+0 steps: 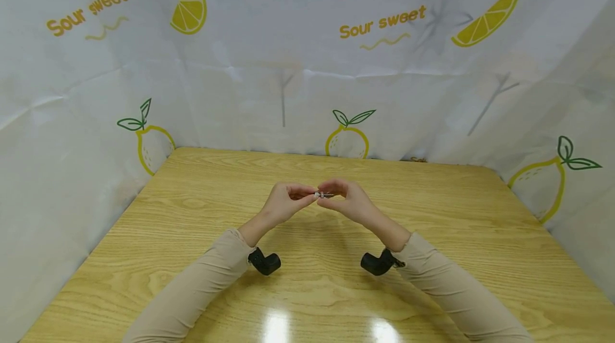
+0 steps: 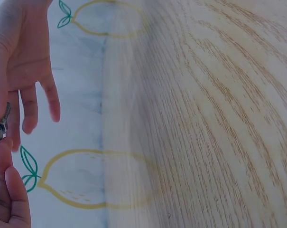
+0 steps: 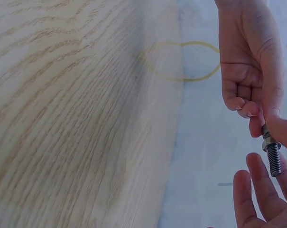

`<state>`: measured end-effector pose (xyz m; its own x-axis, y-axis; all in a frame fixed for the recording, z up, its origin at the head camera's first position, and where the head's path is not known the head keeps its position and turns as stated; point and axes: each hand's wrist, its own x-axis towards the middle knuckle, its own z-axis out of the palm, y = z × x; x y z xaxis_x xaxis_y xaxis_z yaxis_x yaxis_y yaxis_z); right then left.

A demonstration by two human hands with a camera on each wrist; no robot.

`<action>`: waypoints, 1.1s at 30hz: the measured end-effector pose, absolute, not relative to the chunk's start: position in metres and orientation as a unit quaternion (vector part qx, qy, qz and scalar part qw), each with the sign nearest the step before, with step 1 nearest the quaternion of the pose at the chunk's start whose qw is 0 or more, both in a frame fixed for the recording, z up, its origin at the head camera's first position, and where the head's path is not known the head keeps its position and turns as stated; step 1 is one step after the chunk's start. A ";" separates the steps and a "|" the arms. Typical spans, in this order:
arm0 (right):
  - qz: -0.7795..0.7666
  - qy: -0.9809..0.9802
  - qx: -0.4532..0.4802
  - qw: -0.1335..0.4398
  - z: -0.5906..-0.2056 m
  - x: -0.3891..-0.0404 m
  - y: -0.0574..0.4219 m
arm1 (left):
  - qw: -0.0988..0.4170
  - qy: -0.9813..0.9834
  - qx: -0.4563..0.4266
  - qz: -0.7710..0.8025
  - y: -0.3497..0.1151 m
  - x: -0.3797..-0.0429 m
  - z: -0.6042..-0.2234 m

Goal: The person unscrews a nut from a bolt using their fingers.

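Observation:
A metal bolt (image 3: 274,159) with a nut (image 3: 269,142) on its shaft is held above the table, its threaded end exposed. My left hand (image 1: 283,204) pinches the bolt's other end between thumb and fingers, with the remaining fingers curled in the right wrist view. From the opposite side my right hand (image 1: 349,204) reaches around the bolt, thumb close at the nut. Its other fingers (image 3: 262,185) are spread and fairly straight, below the threaded end in that view. In the left wrist view the bolt (image 2: 8,111) shows partly between the two hands.
Beneath the hands lies a wood-grain table (image 1: 216,289). A pale curtain (image 1: 269,39) printed with lemons stands around its back and sides. Black wrist cameras are strapped at the left sleeve (image 1: 192,289) and the right sleeve (image 1: 447,279).

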<state>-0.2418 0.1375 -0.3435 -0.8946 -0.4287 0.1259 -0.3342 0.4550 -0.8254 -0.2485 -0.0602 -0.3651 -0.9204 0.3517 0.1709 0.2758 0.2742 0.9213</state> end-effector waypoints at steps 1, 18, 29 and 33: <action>-0.475 0.850 -0.222 0.053 -0.344 -0.242 0.138 | 0.033 0.796 0.198 0.571 -0.060 -0.248 -0.365; -0.476 0.849 -0.221 0.064 -0.344 -0.242 0.138 | 0.032 0.798 0.194 0.570 -0.060 -0.248 -0.364; -0.476 0.850 -0.218 0.060 -0.346 -0.242 0.137 | 0.028 0.797 0.193 0.572 -0.060 -0.247 -0.365; -0.475 0.847 -0.227 0.070 -0.347 -0.243 0.137 | 0.028 0.799 0.193 0.569 -0.060 -0.247 -0.365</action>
